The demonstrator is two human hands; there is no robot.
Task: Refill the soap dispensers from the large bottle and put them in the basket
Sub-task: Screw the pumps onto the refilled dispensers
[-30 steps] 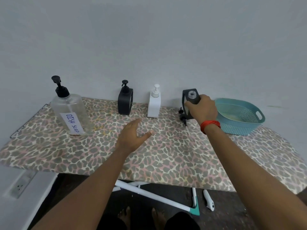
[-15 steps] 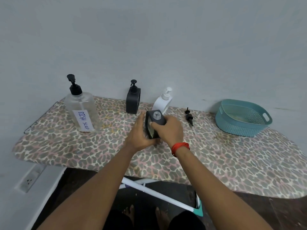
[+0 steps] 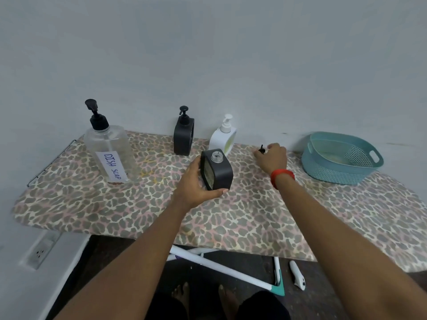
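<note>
Black open-necked dispenser (image 3: 216, 170) is sitting mid-table in the left hand (image 3: 196, 183), fingers wrapping it, right hand (image 3: 271, 155) closing on its pump (image 3: 261, 149) — basket (image 3: 323, 172) is lying empty, bottle (image 3: 108, 151) untouched, so nothing's binned yet.

Back edge crowded: large bottle (image 3: 108, 151) at left, black dispenser (image 3: 183, 137) and white dispenser (image 3: 223, 139) centre, teal basket (image 3: 339, 158) at right. Open-necked dispenser (image 3: 216, 170) in left hand (image 3: 196, 181) blocks mid-board. Whole lower front strip of the leopard-print board (image 3: 231, 218) lies open.
</note>
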